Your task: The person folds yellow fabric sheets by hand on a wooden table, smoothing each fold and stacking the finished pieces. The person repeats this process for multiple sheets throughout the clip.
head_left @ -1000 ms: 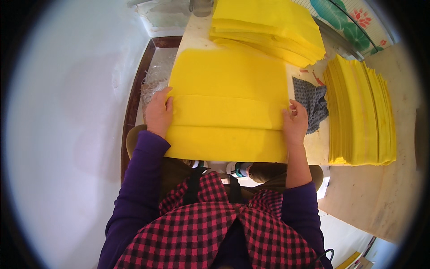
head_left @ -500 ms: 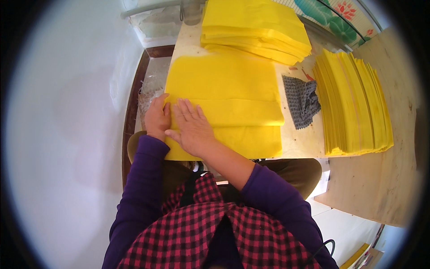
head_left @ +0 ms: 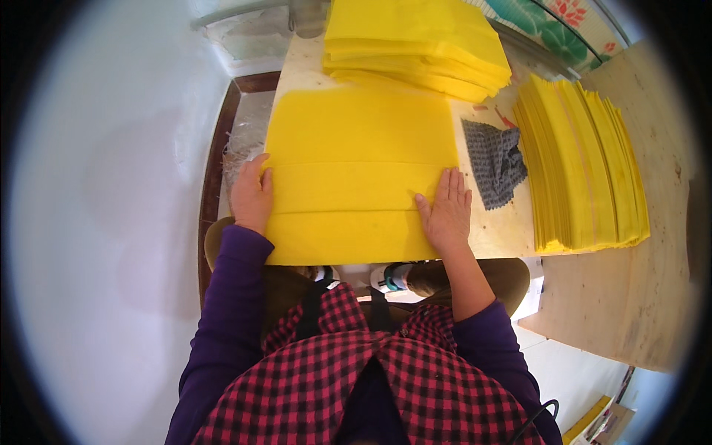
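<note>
A yellow fabric sheet [head_left: 356,119] lies on the wooden table in front of me, with a flat folded band [head_left: 348,187] running across it from side to side. My right hand [head_left: 449,211] rests flat on the band's right end, fingers stretched out and thumb apart. At the opposite end, my left hand [head_left: 253,194] touches the sheet's left edge. Its thumb is apart from the fingers, which bend in toward the edge; their undersides are hidden. The sheet's lower part reaches the table's near edge.
Behind the sheet lies a thick pile of yellow fabric [head_left: 415,37]. A grey patterned cloth scrap [head_left: 495,163] sits to the right, beside another stack of folded yellow fabric [head_left: 582,167]. A white wall [head_left: 111,208] stands close on the left. My knees are under the table [head_left: 497,233].
My right hand has moved from the left part of the band to its right end. The band now looks flatter and straighter. My left hand stays at the left edge.
</note>
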`<action>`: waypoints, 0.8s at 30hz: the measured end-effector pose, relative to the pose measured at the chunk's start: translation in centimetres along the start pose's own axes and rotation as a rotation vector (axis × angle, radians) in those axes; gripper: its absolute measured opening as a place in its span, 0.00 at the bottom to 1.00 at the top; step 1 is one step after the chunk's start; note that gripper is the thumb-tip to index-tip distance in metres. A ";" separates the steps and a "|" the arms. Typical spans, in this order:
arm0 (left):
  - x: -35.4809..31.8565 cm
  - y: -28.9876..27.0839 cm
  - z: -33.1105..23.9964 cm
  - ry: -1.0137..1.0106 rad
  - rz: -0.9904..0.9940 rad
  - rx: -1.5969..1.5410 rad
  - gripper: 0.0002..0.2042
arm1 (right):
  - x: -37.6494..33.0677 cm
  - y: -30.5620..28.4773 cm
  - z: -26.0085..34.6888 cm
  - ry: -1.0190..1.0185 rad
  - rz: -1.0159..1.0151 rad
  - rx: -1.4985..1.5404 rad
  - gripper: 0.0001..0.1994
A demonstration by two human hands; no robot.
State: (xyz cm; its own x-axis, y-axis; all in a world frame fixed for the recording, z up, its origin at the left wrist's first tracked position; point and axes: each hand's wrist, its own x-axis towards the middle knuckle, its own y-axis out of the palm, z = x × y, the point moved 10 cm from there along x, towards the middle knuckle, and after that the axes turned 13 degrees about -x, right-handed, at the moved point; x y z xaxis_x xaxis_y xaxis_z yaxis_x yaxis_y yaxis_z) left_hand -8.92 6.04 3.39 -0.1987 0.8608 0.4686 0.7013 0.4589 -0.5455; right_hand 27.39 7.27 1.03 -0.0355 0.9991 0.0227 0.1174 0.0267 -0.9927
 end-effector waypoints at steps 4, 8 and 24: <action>0.5 -0.6 1.4 -0.201 0.095 0.034 0.16 | 0.0 0.4 -0.2 0.028 0.006 0.017 0.40; 1.1 -1.8 -5.2 0.154 0.056 0.093 0.19 | -0.1 0.3 -0.2 0.027 -0.005 -0.002 0.40; -4.7 7.3 -5.4 -0.111 0.449 0.398 0.33 | -0.2 0.5 -0.2 0.014 -0.030 0.034 0.40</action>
State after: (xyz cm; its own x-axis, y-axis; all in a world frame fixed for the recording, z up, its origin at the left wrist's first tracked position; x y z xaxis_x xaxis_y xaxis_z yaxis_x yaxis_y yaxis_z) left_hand 0.88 4.12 0.94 -0.0282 0.9972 0.0690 0.4279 0.0745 -0.9008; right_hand 27.67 7.10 0.54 -0.0247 0.9982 0.0542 0.0826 0.0560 -0.9950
